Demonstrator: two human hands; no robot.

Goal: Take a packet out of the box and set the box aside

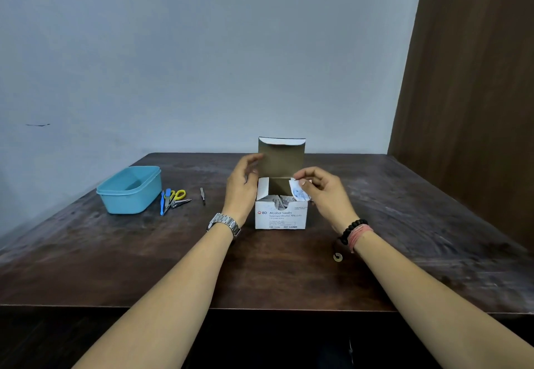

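While pinching a swab packet [299,190] over the open alcohol swab box [281,214] at mid-table [115,253], right hand [323,192]: fingertips clamped on it. Left hand [241,188]: fingers relaxed, apart, beside the raised lid [281,160]. Blue tub [130,190], scissors [174,198] well left.

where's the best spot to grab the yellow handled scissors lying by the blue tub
Likely by the yellow handle loops, coming from above on the far side. The scissors lie flat on the table with blades pointing toward the person, crowded by a blue tool and the blue tub on their left.
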